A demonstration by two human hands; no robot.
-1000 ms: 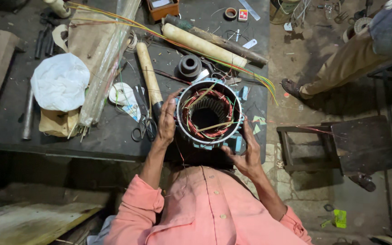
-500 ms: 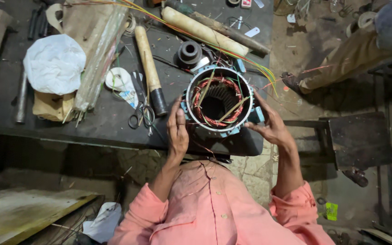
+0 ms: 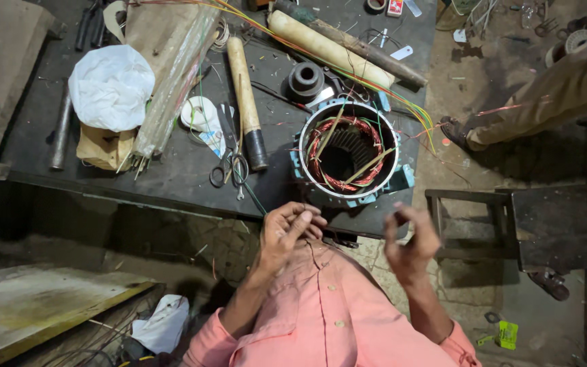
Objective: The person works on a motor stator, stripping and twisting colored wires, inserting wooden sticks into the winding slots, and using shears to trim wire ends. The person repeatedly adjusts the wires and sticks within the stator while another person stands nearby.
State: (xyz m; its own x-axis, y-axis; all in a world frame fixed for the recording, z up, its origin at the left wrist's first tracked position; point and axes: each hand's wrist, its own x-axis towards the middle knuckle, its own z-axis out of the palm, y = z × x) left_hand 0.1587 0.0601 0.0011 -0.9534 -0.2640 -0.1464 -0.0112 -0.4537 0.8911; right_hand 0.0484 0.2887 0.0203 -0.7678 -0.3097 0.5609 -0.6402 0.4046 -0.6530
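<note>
Both my hands are pulling back from the round copper-wound metal motor stator (image 3: 348,153); left hand (image 3: 288,231) loosely curled, right hand (image 3: 409,238) fingers pinching together, both holding nothing I can make out.

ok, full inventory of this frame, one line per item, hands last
motor stator: 1, blue housing, copper windings, bench front edge
scissors: 1, dark handles, left of the stator
mallet: 1, pale with a dark end, bench centre
long rolls: 2, one cream and one dark, behind the stator
white bag: 1, bench left
clear sleeve bundle: 1, beside the bag
tape roll: 1, white, near the scissors
black pulley: 1, behind the stator
workbench: 1, dark
stool: 1, dark, right on the floor
other person's leg: 1, tan trousers, top right
left hand: below the stator, off it
right hand: raised, fingers curled, off the stator
</note>
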